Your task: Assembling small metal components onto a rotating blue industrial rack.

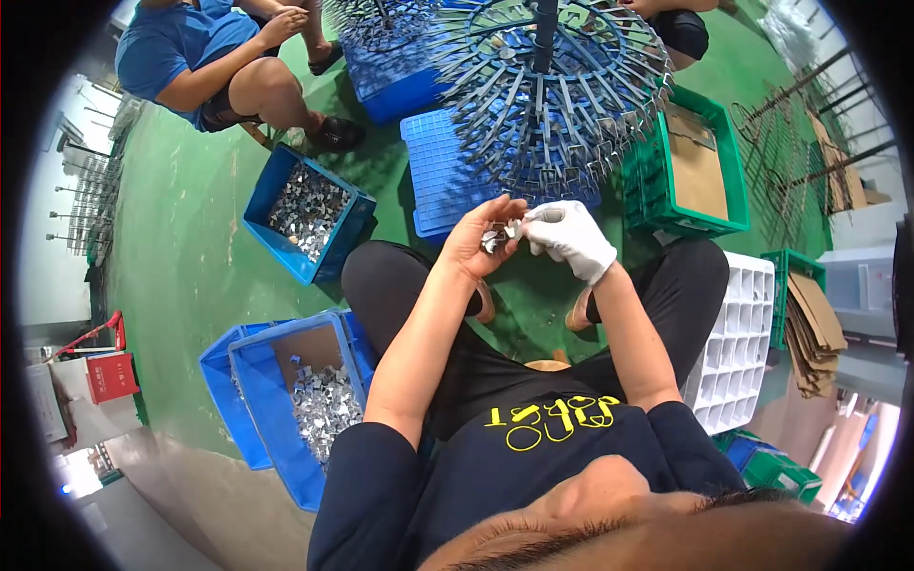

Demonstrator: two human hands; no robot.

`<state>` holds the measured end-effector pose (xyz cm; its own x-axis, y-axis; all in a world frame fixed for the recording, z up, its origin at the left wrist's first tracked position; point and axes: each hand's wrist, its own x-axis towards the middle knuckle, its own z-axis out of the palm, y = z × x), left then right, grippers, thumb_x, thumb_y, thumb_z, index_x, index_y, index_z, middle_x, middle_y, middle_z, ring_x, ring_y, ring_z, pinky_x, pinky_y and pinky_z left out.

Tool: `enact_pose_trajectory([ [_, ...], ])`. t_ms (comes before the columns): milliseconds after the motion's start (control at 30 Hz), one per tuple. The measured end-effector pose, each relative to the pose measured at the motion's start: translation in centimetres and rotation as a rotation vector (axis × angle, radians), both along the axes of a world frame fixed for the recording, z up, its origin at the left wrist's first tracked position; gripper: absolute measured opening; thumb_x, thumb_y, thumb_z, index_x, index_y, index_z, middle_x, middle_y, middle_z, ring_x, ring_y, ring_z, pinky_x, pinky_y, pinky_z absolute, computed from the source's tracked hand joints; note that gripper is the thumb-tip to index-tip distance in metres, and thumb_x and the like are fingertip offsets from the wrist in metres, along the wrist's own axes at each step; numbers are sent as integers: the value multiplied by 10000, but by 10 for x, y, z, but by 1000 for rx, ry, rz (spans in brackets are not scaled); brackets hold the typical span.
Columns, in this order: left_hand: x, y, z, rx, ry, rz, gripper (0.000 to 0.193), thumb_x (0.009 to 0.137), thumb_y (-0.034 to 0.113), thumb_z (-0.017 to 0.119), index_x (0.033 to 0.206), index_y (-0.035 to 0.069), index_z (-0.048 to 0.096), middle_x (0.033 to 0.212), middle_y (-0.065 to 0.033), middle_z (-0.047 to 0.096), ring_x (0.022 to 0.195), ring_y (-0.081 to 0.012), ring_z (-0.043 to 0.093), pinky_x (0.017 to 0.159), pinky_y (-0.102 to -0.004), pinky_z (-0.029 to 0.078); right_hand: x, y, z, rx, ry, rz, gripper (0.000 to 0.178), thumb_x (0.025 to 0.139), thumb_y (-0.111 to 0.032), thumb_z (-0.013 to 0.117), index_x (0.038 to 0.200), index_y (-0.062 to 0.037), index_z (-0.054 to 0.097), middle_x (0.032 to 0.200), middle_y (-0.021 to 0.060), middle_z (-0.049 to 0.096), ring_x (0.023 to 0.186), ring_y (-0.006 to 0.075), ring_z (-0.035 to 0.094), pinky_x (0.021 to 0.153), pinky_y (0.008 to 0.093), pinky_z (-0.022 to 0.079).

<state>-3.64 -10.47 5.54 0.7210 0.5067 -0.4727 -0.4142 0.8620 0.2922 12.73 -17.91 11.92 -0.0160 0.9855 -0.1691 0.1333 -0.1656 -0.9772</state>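
Note:
My left hand is bare and cupped around a small pile of shiny metal clips. My right hand wears a white glove and pinches one small metal clip just beside the left palm. Both hands are raised over my knees, right below a round metal rack with many radiating spokes on a dark centre pole. I sit with legs in black trousers spread apart.
A blue bin of metal clips stands on the green floor at left; another blue bin of clips sits by my left elbow. Green crate with cardboard, white gridded tray, blue upturned crates. A person in blue sits at the upper left.

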Motion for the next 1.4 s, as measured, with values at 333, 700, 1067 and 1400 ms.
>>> enact_pose_trajectory([
  [333, 3, -16, 33, 196, 353, 54, 213, 822, 267, 660, 889, 65, 672, 831, -22, 654, 657, -105, 596, 460, -179, 452, -3, 1, -46, -638, 1234, -137, 146, 905, -184, 555, 816, -69, 570, 486, -55, 420, 363, 26, 306, 380, 167, 241],
  [700, 2, -23, 39, 325, 472, 69, 220, 824, 272, 668, 891, 63, 657, 760, -24, 623, 588, -67, 523, 409, -159, 318, -25, -8, -41, -197, 1214, -388, 95, 871, -131, 578, 863, -46, 618, 601, -4, 554, 413, 43, 394, 405, 174, 301],
  [1067, -8, 7, 52, 665, 657, -268, 191, 776, 248, 712, 757, 63, 669, 682, -19, 599, 526, -64, 468, 435, -180, 317, -20, -11, -26, 384, -142, -389, 126, 769, -93, 646, 848, -3, 681, 727, 46, 664, 570, 135, 544, 545, 234, 439],
  [1400, 6, 50, 53, 895, 729, -598, 221, 763, 292, 729, 762, 75, 687, 690, -2, 604, 531, -60, 463, 434, -176, 296, -3, 8, -1, 207, -843, -178, 130, 732, -211, 627, 741, -91, 676, 658, 71, 647, 534, 230, 566, 530, 312, 454],
])
